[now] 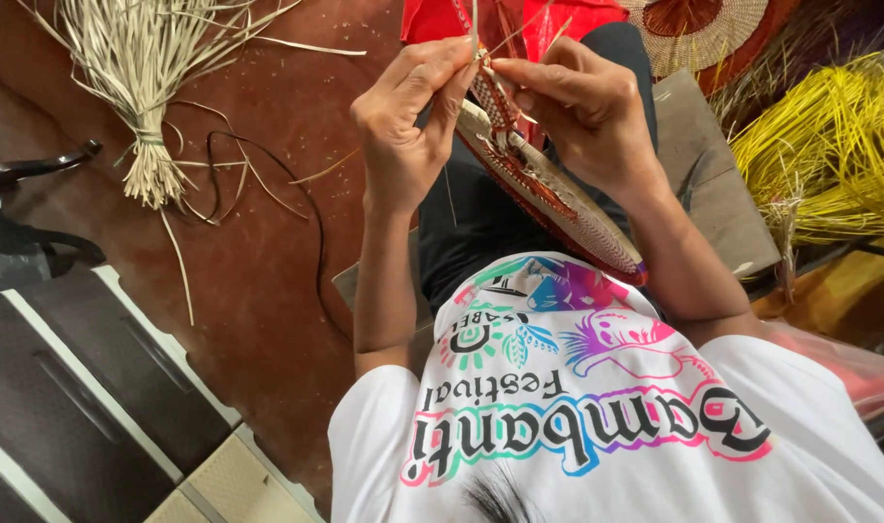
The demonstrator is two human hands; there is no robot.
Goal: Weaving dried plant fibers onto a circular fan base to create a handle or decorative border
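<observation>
A flat coiled woven disc (548, 194), cream with red edging, rests tilted on my lap. My left hand (408, 126) pinches a thin pale fibre strand at the disc's upper rim, thumb and fingers closed on it. My right hand (587, 111) grips the same rim from the other side, fingers pressed on the coil and strand. Loose strand ends stick up between the two hands. My white printed shirt (597, 426) fills the lower frame.
A tied bundle of pale dried fibre (147, 68) lies on the red-brown floor at upper left. Yellow fibre (829, 145) is heaped at right. A finished woven round (694, 29) and red cloth lie at the top. Dark mats and a black strap are at left.
</observation>
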